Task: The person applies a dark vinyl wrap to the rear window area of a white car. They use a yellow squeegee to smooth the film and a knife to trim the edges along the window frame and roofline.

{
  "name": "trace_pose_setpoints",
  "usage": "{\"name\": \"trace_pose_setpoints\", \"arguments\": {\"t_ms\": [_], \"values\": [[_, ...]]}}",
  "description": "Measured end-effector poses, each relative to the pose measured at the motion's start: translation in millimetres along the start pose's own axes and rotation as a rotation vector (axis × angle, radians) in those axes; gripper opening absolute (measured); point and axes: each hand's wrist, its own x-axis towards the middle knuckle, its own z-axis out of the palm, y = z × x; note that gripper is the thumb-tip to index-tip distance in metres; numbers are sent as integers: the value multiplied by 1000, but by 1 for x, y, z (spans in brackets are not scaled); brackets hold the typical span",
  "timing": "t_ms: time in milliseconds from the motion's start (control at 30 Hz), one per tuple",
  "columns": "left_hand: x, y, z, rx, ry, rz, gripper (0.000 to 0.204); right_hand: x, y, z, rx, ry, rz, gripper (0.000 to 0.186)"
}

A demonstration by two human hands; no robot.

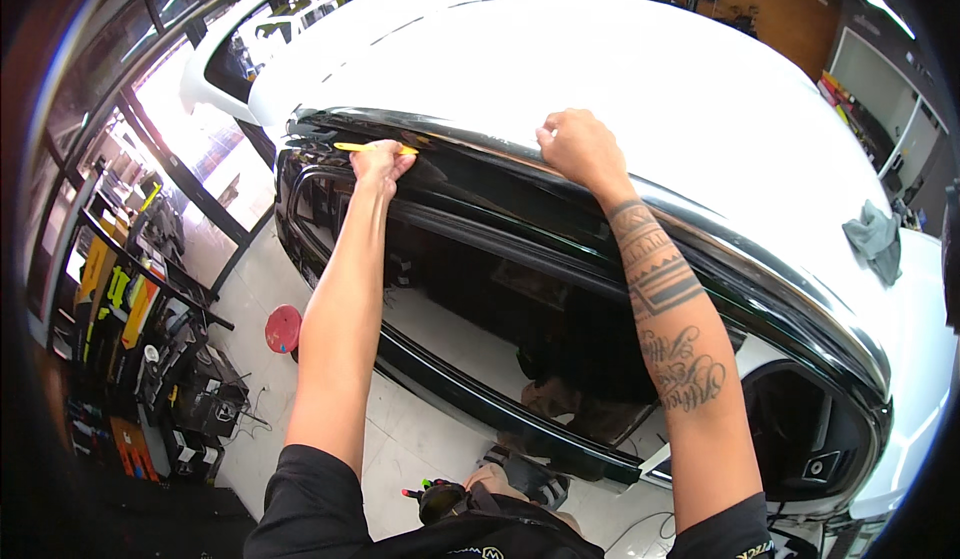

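My left hand (376, 167) is closed on a slim yellow tool (352, 147) against the glossy black strip (462, 174) along the top of the car's side, below the white roof (600, 59). To its right, my right hand (575, 147) is closed, fingers curled, just at the shiny roof-edge rail (700, 224); whatever it may grip is hidden. Under both forearms is the black-framed side opening with dark glass (480, 329).
A grey cloth (875, 239) lies on the car's right part. At left are racks of tools (140, 309), a red round object (283, 329) and a glazed doorway (170, 99). A second white vehicle (300, 9) stands behind; white floor tiles (250, 459) show below.
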Motion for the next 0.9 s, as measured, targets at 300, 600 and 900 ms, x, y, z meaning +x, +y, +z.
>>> {"name": "trace_pose_setpoints", "arguments": {"t_ms": [300,600,900], "values": [[-108,-8,56,-71,-32,-29,10,-44,30,-44,-8,-98,33,38],[-183,-15,98,-156,-43,-47,8,-75,34,-77,-78,-101,139,48],[-229,-29,127,-302,10,-42,5,-70,62,-53,-263,52,-44,47]]}}
